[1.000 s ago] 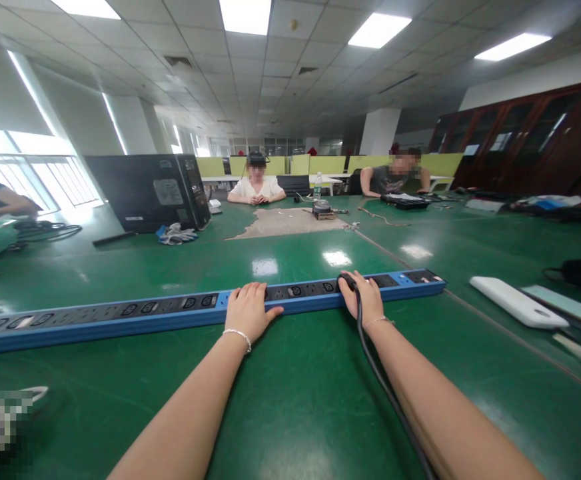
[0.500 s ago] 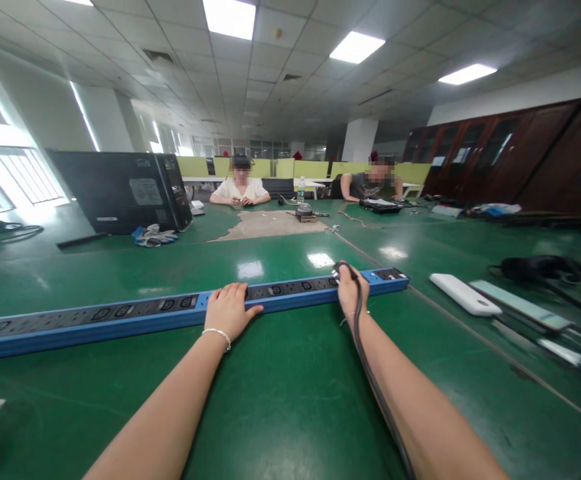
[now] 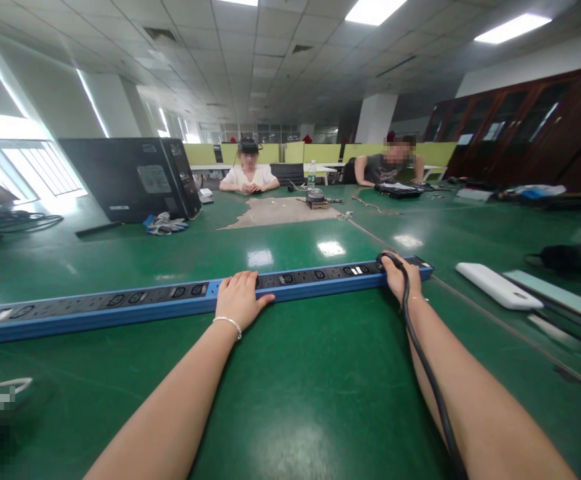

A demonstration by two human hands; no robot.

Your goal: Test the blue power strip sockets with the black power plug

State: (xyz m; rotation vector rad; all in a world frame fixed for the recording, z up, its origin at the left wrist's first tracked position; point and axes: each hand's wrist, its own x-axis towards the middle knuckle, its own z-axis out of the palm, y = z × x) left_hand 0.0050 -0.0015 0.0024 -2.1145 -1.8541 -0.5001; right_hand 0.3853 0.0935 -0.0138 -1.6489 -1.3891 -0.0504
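Note:
A long blue power strip [image 3: 120, 303] with several black sockets lies across the green table [image 3: 295, 400]. My left hand [image 3: 239, 298] rests flat on its middle, fingers over the top, holding it down. My right hand [image 3: 400, 275] grips a black plug [image 3: 387, 259] at the strip's right end. The plug's black cable [image 3: 428, 373] runs back along my right forearm toward me.
A black computer case [image 3: 135, 177] and grey gloves [image 3: 163, 223] sit at the back left. A white flat device [image 3: 493, 285] and long pale strips [image 3: 550, 293] lie at the right. Two people sit at the far end, and another person's arm shows at the left edge.
My right hand has slid with the plug along the strip from right of the middle to its right end. My left hand stayed on the strip.

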